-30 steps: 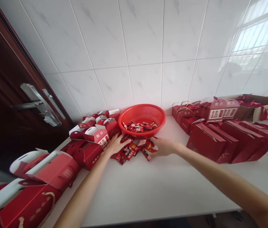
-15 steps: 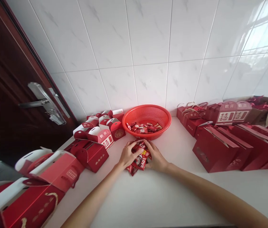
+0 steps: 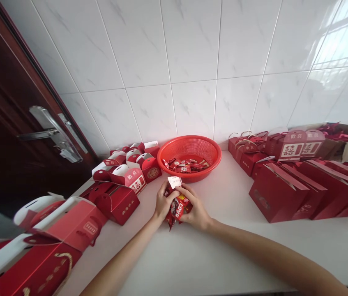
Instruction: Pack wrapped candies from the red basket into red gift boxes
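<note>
In front of the basket, both my hands close around a bunch of shiny red candy packets (image 3: pixel 178 209), one printed with "LOVE". My left hand (image 3: pixel 163 202) grips the bunch from the left, its thumb lying across the top. From the right, my right hand (image 3: pixel 197 209) curls its fingers over the same packets. A small white flap (image 3: pixel 174 182) with faint print sticks up at the far side of the bunch; I cannot tell what it belongs to. Just beyond stands a red plastic basket (image 3: pixel 190 178) with several small red wrapped candies (image 3: pixel 186 165) at its bottom.
Red gift boxes (image 3: pixel 121 204) with open tops crowd the white table (image 3: pixel 192 263) on the left. More red boxes (image 3: pixel 280 193) stand in a row on the right, with handled boxes (image 3: pixel 293 147) behind. A tiled wall (image 3: pixel 192 74) backs the table; a dark door (image 3: pixel 10 94) is at left.
The bunch of packets has turned between my hands and shifted slightly left. The white flap now shows at its far side. The view has moved a little.
</note>
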Demonstrator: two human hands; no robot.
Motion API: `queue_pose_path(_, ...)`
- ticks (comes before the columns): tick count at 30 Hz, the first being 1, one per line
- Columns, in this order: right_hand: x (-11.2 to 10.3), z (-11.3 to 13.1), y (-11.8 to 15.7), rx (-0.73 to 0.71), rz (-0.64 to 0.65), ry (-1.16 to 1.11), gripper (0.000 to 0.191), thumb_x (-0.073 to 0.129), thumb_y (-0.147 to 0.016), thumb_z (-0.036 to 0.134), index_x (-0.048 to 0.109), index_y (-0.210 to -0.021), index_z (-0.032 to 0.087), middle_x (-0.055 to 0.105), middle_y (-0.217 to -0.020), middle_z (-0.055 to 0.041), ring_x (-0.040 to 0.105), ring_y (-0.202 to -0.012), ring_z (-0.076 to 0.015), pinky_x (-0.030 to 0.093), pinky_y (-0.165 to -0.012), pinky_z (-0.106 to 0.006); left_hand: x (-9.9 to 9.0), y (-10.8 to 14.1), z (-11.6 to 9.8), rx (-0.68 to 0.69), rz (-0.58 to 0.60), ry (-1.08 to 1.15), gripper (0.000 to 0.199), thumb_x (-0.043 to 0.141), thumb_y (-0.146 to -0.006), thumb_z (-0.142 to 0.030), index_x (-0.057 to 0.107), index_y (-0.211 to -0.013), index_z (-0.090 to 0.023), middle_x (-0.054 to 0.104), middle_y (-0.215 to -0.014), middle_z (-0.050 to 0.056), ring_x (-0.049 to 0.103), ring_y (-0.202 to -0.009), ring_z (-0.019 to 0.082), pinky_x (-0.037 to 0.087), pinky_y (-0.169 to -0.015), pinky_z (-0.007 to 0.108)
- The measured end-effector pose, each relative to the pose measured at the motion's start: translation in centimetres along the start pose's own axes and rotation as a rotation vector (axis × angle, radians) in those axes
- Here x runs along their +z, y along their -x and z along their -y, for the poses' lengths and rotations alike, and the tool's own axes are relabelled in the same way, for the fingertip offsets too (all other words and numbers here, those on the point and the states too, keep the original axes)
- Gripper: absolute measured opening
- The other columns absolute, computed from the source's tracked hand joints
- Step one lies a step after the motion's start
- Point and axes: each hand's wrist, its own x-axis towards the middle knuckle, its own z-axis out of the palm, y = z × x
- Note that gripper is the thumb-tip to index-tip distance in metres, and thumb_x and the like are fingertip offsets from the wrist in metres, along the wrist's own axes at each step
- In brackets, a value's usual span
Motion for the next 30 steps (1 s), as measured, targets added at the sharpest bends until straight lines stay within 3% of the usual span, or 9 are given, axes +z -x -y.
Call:
queue_pose_path(9,0.2,2.2,0.9,-0.051,-0.033,-0.045,0.090,0.086,-0.062,0.040,0.051,-0.145,0.033,0.047,-0.149,-0.0113,0.050,-0.137,-0.0343,0.042,-0.115,-0.046,0.5,2.2,-2.4,-0.029,-0.079,-0.034,0.031,0.061,-0.070,-0.033,0.064,-0.099,-0.020,0.070,-0.090,0.002,0.064,-0.083,0.022,0.053,-0.075,0.030)
queue_pose_path(14,-0.7,4.5,0.0,-0.134,-0.024,-0.073,0.087,0.085,-0.064,0.039,0.051,-0.145,0.034,0.045,-0.152,-0.0087,0.046,-0.140,-0.0332,0.040,-0.116,-0.045,0.1,2.3,-4.7,0.048,-0.135,-0.028,0.037,0.064,-0.071,-0.030,0.064,-0.107,-0.020,0.071,-0.108,0.004,0.066,-0.100,0.025,0.053,-0.085,0.031)
queue_pose_path(17,-2.4,6.3,-3.0,-0.208,-0.053,-0.021,0.082,0.082,-0.067,0.035,0.053,-0.144,0.032,0.045,-0.153,-0.0083,0.044,-0.142,-0.0320,0.037,-0.118,-0.044,0.4,-0.6,-7.0,0.181,-0.158,-0.012,0.038,0.065,-0.071,-0.030,0.065,-0.107,-0.020,0.071,-0.111,0.004,0.065,-0.103,0.025,0.052,-0.088,0.031)
queue_pose_path(20,-4.8,7.0,-7.6,-0.269,-0.115,0.064,0.080,0.079,-0.067,0.028,0.054,-0.142,0.029,0.049,-0.150,-0.0090,0.043,-0.142,-0.0301,0.036,-0.118,-0.042,1.6,-5.8,-8.9,0.327,-0.156,-0.020,0.034,0.062,-0.070,-0.031,0.067,-0.102,-0.019,0.071,-0.100,0.004,0.065,-0.092,0.023,0.052,-0.082,0.030)
queue_pose_path(22,-6.4,6.6,-10.6,-0.300,-0.137,0.092,0.078,0.077,-0.066,0.023,0.054,-0.141,0.026,0.053,-0.145,-0.0102,0.048,-0.137,-0.0294,0.039,-0.116,-0.041,2.7,-9.4,-9.3,0.383,-0.144,-0.002,0.028,0.061,-0.070,-0.030,0.067,-0.095,-0.019,0.072,-0.102,0.004,0.065,-0.095,0.022,0.052,-0.085,0.029)
queue_pose_path(23,-7.2,6.2,-11.9,-0.284,-0.138,0.104,0.076,0.076,-0.067,0.022,0.054,-0.140,0.026,0.056,-0.141,-0.0099,0.051,-0.133,-0.0288,0.041,-0.113,-0.041,3.2,-11.0,-9.2,0.368,-0.135,0.012,0.028,0.061,-0.069,-0.028,0.067,-0.095,-0.019,0.073,-0.102,0.004,0.066,-0.096,0.022,0.052,-0.086,0.029)
queue_pose_path(26,-9.2,4.7,-14.6,-0.093,-0.068,0.187,0.083,0.081,-0.063,0.024,0.052,-0.142,0.023,0.062,-0.133,-0.0114,0.059,-0.123,-0.0309,0.047,-0.105,-0.046,4.4,-14.1,-8.1,0.159,-0.039,-0.041,0.028,0.062,-0.072,-0.027,0.069,-0.097,-0.019,0.075,-0.098,0.004,0.068,-0.096,0.023,0.053,-0.085,0.031)
queue_pose_path(30,-11.0,3.7,-15.1,0.147,0.071,0.319,0.093,0.088,-0.056,0.025,0.052,-0.141,0.023,0.058,-0.141,-0.0145,0.051,-0.133,-0.0360,0.043,-0.108,-0.051,3.9,-14.6,-6.2,0.036,-0.031,-0.125,0.024,0.071,-0.069,-0.026,0.072,-0.092,-0.019,0.076,-0.095,0.008,0.069,-0.101,0.027,0.051,-0.093,0.039)
